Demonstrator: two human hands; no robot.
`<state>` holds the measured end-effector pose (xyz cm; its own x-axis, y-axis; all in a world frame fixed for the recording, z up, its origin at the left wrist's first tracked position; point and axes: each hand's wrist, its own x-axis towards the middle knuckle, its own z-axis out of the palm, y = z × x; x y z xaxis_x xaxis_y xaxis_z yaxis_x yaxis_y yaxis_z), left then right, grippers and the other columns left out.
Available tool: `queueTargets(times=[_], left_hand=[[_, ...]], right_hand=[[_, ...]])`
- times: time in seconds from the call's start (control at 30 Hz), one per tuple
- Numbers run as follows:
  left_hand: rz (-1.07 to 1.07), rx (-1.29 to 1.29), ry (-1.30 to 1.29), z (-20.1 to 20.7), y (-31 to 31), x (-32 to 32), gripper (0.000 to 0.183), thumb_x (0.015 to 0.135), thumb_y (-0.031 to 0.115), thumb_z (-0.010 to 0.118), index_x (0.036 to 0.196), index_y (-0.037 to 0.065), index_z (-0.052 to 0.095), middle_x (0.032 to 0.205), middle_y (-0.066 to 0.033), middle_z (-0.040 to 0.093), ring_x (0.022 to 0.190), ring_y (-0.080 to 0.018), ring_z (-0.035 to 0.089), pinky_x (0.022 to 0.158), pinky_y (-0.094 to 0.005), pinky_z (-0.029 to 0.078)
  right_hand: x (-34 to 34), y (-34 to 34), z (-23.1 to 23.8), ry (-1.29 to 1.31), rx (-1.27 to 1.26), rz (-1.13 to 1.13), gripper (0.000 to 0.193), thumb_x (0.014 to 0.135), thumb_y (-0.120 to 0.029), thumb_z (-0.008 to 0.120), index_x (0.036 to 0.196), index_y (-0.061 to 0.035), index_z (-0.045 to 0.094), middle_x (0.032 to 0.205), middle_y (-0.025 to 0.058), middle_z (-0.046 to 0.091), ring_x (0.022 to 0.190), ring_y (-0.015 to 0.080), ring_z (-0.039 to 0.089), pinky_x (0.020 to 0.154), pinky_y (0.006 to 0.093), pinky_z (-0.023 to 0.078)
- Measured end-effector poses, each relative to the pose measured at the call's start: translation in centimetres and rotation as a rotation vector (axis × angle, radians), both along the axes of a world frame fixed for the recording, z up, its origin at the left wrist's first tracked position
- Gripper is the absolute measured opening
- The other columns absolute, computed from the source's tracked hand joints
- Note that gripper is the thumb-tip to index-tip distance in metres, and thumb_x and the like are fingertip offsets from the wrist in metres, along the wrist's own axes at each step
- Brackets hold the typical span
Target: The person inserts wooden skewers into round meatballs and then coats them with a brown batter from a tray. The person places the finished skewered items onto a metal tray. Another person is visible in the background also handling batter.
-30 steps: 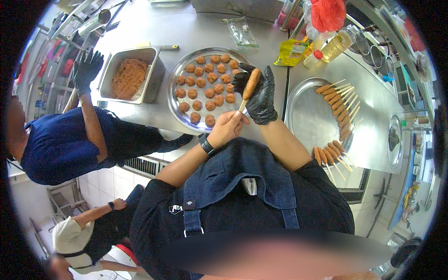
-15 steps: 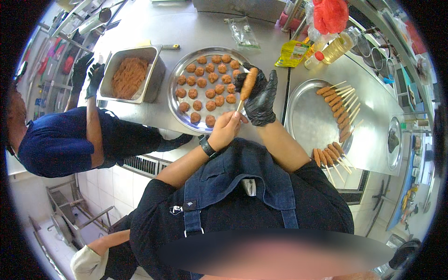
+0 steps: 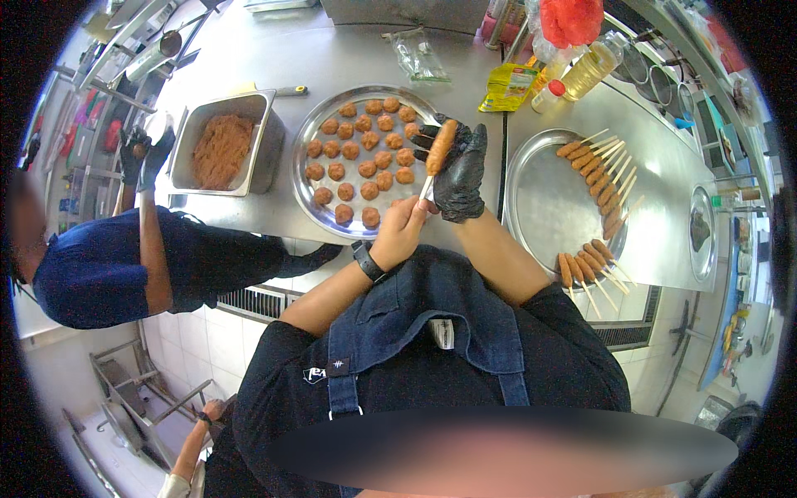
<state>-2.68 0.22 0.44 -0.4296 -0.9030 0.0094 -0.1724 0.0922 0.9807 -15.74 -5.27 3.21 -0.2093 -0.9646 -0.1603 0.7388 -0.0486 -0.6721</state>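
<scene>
Gripping the pale wooden stick [image 3: 427, 190] in curled, bare fingers, the left hand [image 3: 402, 227] holds a skewered minced-meat log [image 3: 441, 149] upright and slightly tilted, just beyond its fingertips. The black-gloved right hand [image 3: 457, 176] is open, its fingers spread and thumb raised, its palm lying behind the log; whether the glove bears on the meat is hard to tell.

The main risk, I judge, is the log slipping, twisting or cracking on its stick, should the palm press unevenly or the left fingers loosen. If the right hand dipped, its fingertips could dent the nearest meatballs. An outward swing of the right forearm might knock the lower skewers [image 3: 575, 267], whose sticks jut past the rim.

Ahead and to the left of both hands, a round metal tray [image 3: 307, 199] carries spaced rows of raw meatballs. Farther left, a deep rectangular steel pan [image 3: 270, 153] contains loose orange-brown mince [image 3: 222, 149]. To the right of the gloved hand, a second round tray [image 3: 548, 199] bears finished-looking skewers [image 3: 595, 174] fanned along its far-right side, its left part bare. Beyond that hand, a clear bottle [image 3: 594, 72] contains yellow liquid.
</scene>
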Motion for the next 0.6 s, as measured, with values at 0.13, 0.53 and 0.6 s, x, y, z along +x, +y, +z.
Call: queueTargets(times=[0.13, 0.53, 0.6], left_hand=[[-0.084, 0.168, 0.136, -0.2, 0.3, 0.2, 0.038, 0.101, 0.027, 0.036, 0.090, 0.000, 0.059, 0.058, 0.0038, 0.039, 0.050, -0.0068, 0.037, 0.047, -0.0247, 0.030], [-0.123, 0.491, 0.488, -1.1, 0.0, 0.8, 0.040, 0.102, 0.032, 0.034, 0.095, 0.000, 0.056, 0.059, 0.0061, 0.033, 0.051, -0.0050, 0.029, 0.047, -0.0214, 0.026], [-0.107, 0.511, 0.486, -1.1, 0.0, 0.9, 0.040, 0.101, 0.033, 0.034, 0.095, 0.000, 0.056, 0.059, 0.0058, 0.034, 0.051, -0.0051, 0.029, 0.047, -0.0215, 0.026]], right_hand=[[0.3, -0.1, -0.1, 0.024, -0.022, 0.001, 0.051, 0.096, -0.051, 0.029, 0.114, -0.0092, 0.054, 0.094, 0.0061, 0.065, 0.082, 0.0230, 0.064, 0.071, 0.0355, 0.053], [0.1, 1.3, -0.4, 0.484, -0.134, 0.263, 0.036, 0.087, -0.010, 0.060, 0.119, 0.0017, 0.051, 0.093, 0.0093, 0.063, 0.081, 0.0172, 0.063, 0.075, 0.0300, 0.055], [0.1, 1.4, -0.4, 0.508, -0.098, 0.261, 0.038, 0.085, -0.008, 0.062, 0.120, 0.0018, 0.050, 0.095, 0.0099, 0.063, 0.082, 0.0171, 0.063, 0.076, 0.0298, 0.054]])
